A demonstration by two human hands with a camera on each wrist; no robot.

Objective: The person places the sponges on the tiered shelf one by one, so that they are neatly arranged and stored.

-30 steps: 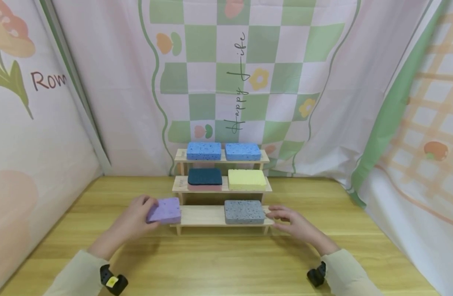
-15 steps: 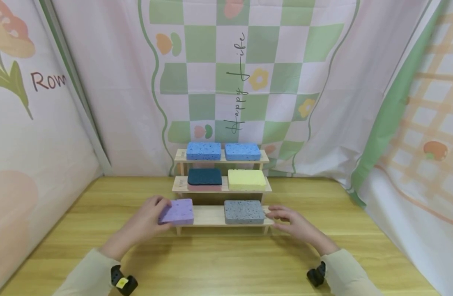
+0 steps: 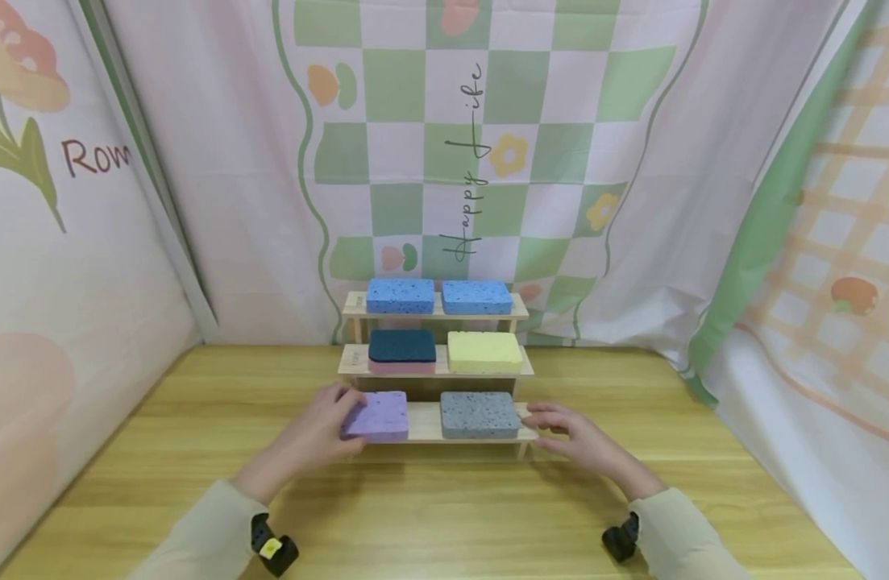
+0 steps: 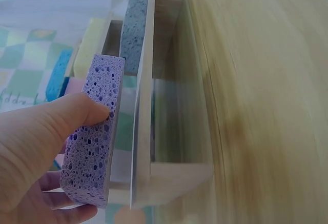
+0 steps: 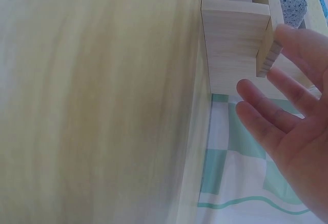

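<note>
My left hand [image 3: 321, 433] grips a purple sponge [image 3: 380, 416] by its left end, thumb on the near side and fingers behind. In the left wrist view the purple sponge [image 4: 97, 131] appears slightly apart from the lowest board of a three-tier wooden rack [image 3: 424, 423]. A grey sponge [image 3: 479, 416] lies at the right of that tier. My right hand [image 3: 578, 441] is at the tier's right end, its thumb and index finger by the board edge. The right wrist view shows its other fingers [image 5: 261, 103] loosely extended; whether the hand bears on the board I cannot tell.
A dark-topped sponge with a pink base [image 3: 402, 352] and a yellow sponge [image 3: 483, 353] sit on the middle tier. Two blue sponges, left [image 3: 400, 296] and right [image 3: 476, 297], sit on the top tier. The rack stands on a wooden table [image 3: 444, 515] before a checked curtain [image 3: 393, 89].
My left hand has carried the purple sponge rightward, from beyond the rack's left end to over the lowest tier. The right hand and the other sponges have stayed in place.
</note>
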